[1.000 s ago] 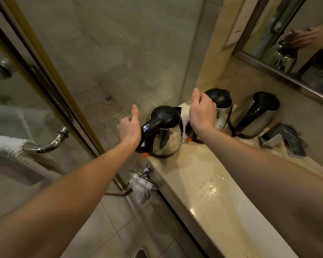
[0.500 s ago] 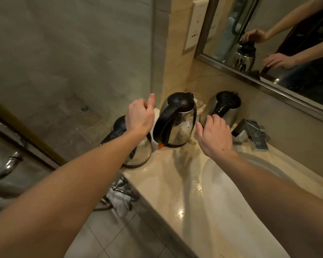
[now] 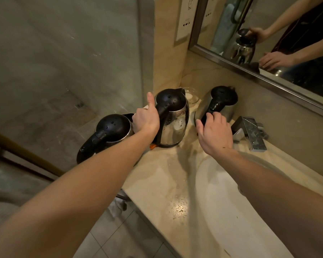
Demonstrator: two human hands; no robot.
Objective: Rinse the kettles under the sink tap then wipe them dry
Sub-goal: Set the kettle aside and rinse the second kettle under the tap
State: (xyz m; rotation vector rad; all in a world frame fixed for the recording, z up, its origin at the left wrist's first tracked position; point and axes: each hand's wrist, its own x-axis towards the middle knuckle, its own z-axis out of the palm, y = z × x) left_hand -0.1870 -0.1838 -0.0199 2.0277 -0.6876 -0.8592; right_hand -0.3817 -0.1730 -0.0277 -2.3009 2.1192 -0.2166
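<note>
A beige marble counter (image 3: pixel 164 183) runs from the middle of the frame to the lower right, wet and dotted with droplets. A white sink basin (image 3: pixel 224 198) is set into it at the lower right, and a chrome tap (image 3: pixel 250 133) stands at the right edge. A framed mirror (image 3: pixel 268 25) fills the upper right, a glass shower wall (image 3: pixel 63 53) the upper left, and pale floor tiles (image 3: pixel 110 239) the bottom centre. A socket plate (image 3: pixel 186 17) sits on the wall at the top centre.

3 steel kettles with black lids stand in a row at the far end of the counter, near the centre of the frame. A small glass dish (image 3: pixel 191 96) is just behind the middle kettle (image 3: pixel 175 125).

The left hand (image 3: pixel 145 118) is between the left kettle (image 3: pixel 112 131) and the middle kettle, its thumb straight up and its fingers curled. It rests against the middle kettle's black handle, but I cannot tell whether the fingers close round the handle.

The right hand (image 3: pixel 213 133) is at the right kettle (image 3: pixel 220 101), right of centre. Its fingers (image 3: pixel 212 116) are curled over the black handle and its thumb points left, beside the steel body.
</note>
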